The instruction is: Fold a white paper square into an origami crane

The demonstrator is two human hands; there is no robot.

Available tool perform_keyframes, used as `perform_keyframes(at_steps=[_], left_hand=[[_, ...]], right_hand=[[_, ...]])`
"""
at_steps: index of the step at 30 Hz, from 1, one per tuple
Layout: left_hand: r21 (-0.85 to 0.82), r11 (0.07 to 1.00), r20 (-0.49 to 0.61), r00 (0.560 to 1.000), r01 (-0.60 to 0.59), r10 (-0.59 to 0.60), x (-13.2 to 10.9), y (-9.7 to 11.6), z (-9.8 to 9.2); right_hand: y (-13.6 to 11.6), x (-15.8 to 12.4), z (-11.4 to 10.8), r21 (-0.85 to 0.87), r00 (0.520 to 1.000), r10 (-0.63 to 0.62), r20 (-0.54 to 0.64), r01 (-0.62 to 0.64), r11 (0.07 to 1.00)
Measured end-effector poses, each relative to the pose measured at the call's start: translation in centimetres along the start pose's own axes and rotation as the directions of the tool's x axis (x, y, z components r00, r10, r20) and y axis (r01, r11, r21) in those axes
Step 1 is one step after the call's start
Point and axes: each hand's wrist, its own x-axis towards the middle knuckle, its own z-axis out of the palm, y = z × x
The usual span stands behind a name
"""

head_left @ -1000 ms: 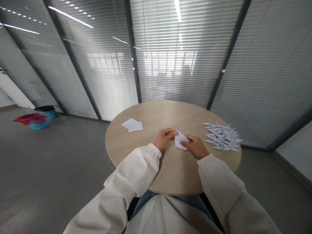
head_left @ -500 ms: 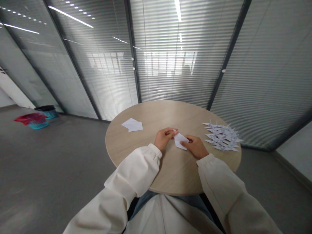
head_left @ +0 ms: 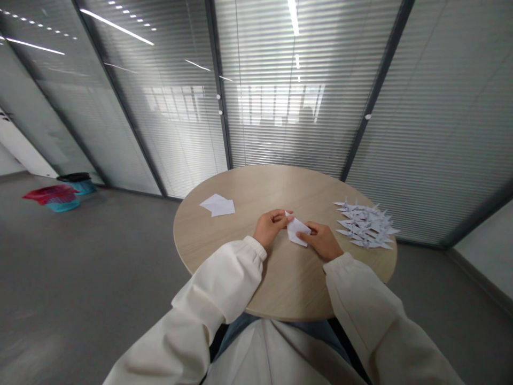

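Note:
A small piece of folded white paper (head_left: 297, 231) is held between my two hands over the middle of the round table. My left hand (head_left: 270, 226) pinches its upper left corner between thumb and fingers. On the other side, my right hand (head_left: 323, 240) grips the right edge, with the thumb lying on the paper's face and the fingers behind it. The fingers partly cover the paper's corners. Several folded white paper cranes (head_left: 366, 224) lie in a cluster to the right of my right hand. White paper sheets (head_left: 218, 205) rest on the tabletop at the left.
The round wooden table (head_left: 280, 187) stands close to a glass partition with blinds (head_left: 288, 139). On the grey floor to the far left are a blue bin with a red liner (head_left: 62, 203) and a second blue bin with a black liner (head_left: 82, 185).
Both hands keep their hold on the folded paper. The paper and fingers have shifted only very slightly.

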Motion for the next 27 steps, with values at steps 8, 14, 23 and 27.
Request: perform_keyframes(at_steps=[8,14,23,27], left_hand=[[-0.007,1.0,-0.01,1.0,-0.016,0.016,0.18,-0.62,-0.12],[-0.011,1.0,0.007,1.0,-0.012,0.012,0.13,-0.6,-0.04],[0.001,1.0,0.039,0.999,0.02,-0.02,0.26,-0.87,-0.13],[-0.008,0.999,0.037,0.999,0.035,-0.035,0.24,-0.64,-0.03]], right_hand=[[-0.02,0.01,0.03,-0.048,1.0,-0.024,0.016,0.025,0.999],[-0.26,-0.13,0.11,-0.047,0.999,0.0,0.037,0.002,0.999],[-0.12,-0.22,0.17,-0.013,0.999,0.01,0.048,-0.009,1.0],[0.1,-0.21,0.16,0.01,0.997,0.013,0.07,-0.013,1.0]])
